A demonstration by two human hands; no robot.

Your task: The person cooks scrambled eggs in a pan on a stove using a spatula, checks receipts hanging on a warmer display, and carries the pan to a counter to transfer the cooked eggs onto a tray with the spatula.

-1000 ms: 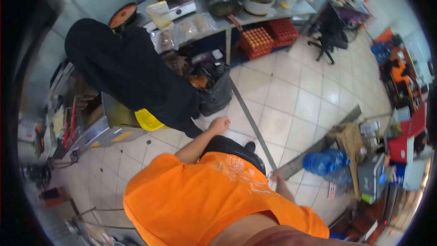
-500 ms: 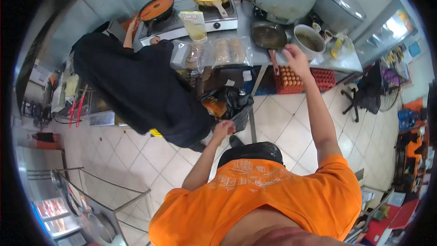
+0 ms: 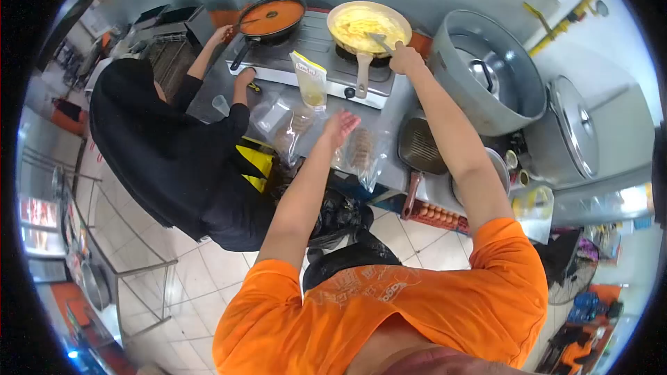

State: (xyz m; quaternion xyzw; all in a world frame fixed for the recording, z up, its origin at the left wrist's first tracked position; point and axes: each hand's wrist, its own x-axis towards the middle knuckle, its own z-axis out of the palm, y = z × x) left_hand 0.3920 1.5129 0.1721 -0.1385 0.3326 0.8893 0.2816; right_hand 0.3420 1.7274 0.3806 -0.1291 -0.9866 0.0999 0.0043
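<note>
Grey-bladed, the spatula (image 3: pixel 379 42) sits in our right hand (image 3: pixel 406 60), whose fingers are closed around its handle; the blade lies in the yellow mixture (image 3: pixel 360 22) inside a cream-coloured frying pan (image 3: pixel 363 75). Our left hand (image 3: pixel 341 129) is loosely spread with nothing in it, hanging over the front of the metal worktop (image 3: pixel 390 154), near clear plastic bags (image 3: pixel 363 151) of round brown pieces; we cannot tell whether it brushes them. Just beyond its fingertips stands a stand-up pouch (image 3: pixel 310 85) with a yellow top edge, against the front of the two-burner stove (image 3: pixel 318 40) that bears our pan.

On the other burner we see a black frying pan (image 3: pixel 239 57) of orange-red sauce (image 3: pixel 267 21), with a co-worker in black (image 3: pixel 174 160) reaching one hand (image 3: pixel 223 34) towards it. Right of the stove, a ridged grill pan (image 3: pixel 422 142) with a brown handle lies below our right forearm. Farther right are a big grey vessel (image 3: pixel 474 107) and a lidded metal stockpot (image 3: pixel 574 128); under the worktop's edge, eggs (image 3: pixel 436 214) show in red trays.
</note>
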